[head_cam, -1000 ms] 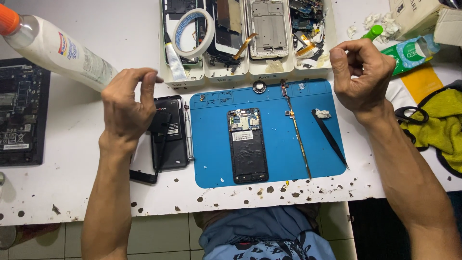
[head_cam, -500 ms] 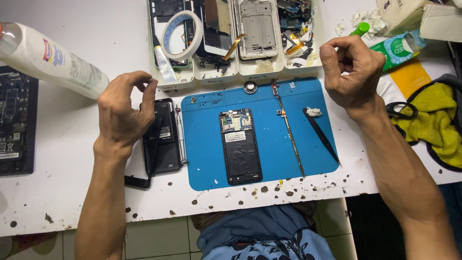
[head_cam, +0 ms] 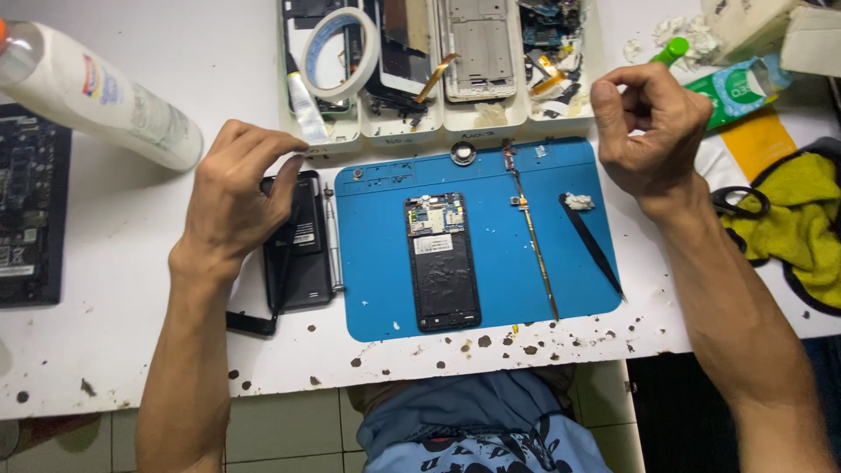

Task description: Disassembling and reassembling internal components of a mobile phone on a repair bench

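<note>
I see my left hand lying over the black rectangular phone body just left of the blue rubber work mat, fingers loosely curled and arched above it; from this angle I cannot tell whether they pinch anything. A slim metal screwdriver lies between that phone and the mat's edge. My right hand hovers above the mat's upper right corner, fingers bunched toward the thumb, perhaps on something tiny, though the view is too coarse to say.

On the mat's middle lies the opened black smartphone frame with its bare circuit board. To its right sit a long thin flex strip and black pointed tweezers beside a small white wad. White compartment trays of parts touch the mat's far edge, with a white tape roll in the leftmost.
</note>
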